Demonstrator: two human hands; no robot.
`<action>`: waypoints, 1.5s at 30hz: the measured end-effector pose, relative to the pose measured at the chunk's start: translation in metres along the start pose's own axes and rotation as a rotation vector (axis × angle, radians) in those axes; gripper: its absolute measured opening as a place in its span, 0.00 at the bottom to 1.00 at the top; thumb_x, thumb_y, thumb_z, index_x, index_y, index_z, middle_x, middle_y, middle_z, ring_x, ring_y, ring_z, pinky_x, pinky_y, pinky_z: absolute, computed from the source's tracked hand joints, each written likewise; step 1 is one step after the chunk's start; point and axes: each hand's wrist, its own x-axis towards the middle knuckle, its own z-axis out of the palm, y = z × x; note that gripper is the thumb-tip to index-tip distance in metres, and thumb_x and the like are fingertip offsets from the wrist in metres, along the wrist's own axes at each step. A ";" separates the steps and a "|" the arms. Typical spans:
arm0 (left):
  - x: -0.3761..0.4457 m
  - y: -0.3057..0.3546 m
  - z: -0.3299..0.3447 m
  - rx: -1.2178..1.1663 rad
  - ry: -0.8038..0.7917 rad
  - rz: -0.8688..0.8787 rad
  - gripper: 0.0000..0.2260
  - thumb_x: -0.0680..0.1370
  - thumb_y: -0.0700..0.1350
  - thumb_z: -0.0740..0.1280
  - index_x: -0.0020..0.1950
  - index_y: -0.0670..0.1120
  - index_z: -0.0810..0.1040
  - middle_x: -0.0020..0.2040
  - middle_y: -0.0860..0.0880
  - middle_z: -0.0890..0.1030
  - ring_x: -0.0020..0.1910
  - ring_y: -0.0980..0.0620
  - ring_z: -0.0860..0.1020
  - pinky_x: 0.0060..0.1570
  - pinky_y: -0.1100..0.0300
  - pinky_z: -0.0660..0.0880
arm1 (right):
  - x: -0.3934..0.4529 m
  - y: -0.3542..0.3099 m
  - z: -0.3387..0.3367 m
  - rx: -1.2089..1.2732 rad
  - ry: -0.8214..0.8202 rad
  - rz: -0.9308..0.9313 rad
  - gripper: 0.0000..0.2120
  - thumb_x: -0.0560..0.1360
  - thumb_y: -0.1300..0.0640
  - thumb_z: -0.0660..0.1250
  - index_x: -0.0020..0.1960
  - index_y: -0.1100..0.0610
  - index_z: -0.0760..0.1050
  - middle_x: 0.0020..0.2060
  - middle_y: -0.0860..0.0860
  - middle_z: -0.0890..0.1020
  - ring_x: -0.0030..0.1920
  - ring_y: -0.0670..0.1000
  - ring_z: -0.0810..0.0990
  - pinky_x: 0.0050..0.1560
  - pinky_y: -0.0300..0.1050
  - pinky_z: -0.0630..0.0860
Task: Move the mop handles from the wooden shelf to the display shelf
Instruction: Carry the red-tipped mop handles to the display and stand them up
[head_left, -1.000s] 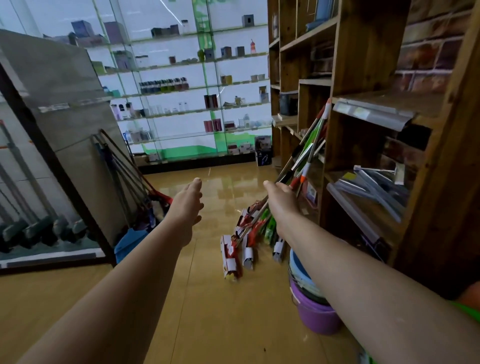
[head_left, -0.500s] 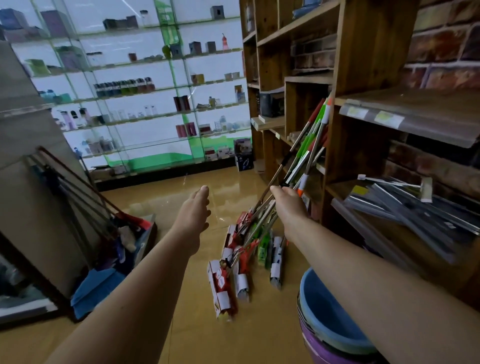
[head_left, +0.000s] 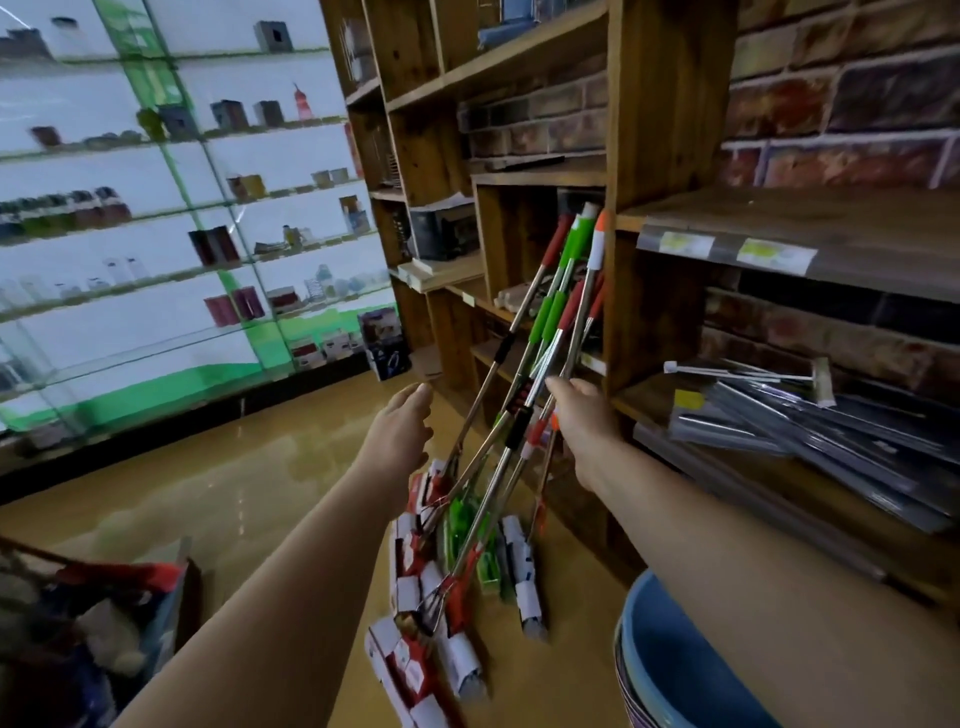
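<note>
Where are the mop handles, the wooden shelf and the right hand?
mop handles (head_left: 550, 332), head view, on a green grip midway up the leaning bundle.
wooden shelf (head_left: 670, 104), head view, on its upright side panel.
right hand (head_left: 584, 423), head view, on the back of the hand.

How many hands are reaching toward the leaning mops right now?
2. The bare left hand hovers open, left of the metal mop handles with coloured grips; the bare right hand is against them from the right. Grip unclear.
</note>
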 end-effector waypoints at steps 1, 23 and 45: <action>0.012 -0.001 0.000 -0.002 -0.017 0.002 0.20 0.81 0.52 0.54 0.71 0.48 0.64 0.67 0.46 0.71 0.58 0.49 0.71 0.58 0.53 0.68 | 0.009 -0.003 0.003 0.000 0.011 -0.003 0.24 0.74 0.44 0.59 0.67 0.52 0.67 0.60 0.54 0.75 0.61 0.59 0.73 0.65 0.59 0.68; 0.242 0.002 -0.012 0.051 -0.195 -0.025 0.19 0.80 0.50 0.58 0.71 0.50 0.66 0.66 0.46 0.72 0.60 0.48 0.72 0.56 0.54 0.68 | 0.217 -0.034 0.088 0.050 0.211 -0.005 0.21 0.78 0.50 0.59 0.69 0.56 0.67 0.62 0.55 0.73 0.58 0.54 0.71 0.56 0.46 0.66; 0.419 -0.027 0.020 0.054 -0.678 -0.118 0.16 0.80 0.47 0.59 0.68 0.47 0.68 0.47 0.47 0.78 0.35 0.54 0.76 0.34 0.63 0.73 | 0.336 -0.034 0.151 0.086 0.520 0.070 0.20 0.75 0.51 0.61 0.66 0.55 0.68 0.56 0.58 0.77 0.50 0.53 0.76 0.44 0.45 0.71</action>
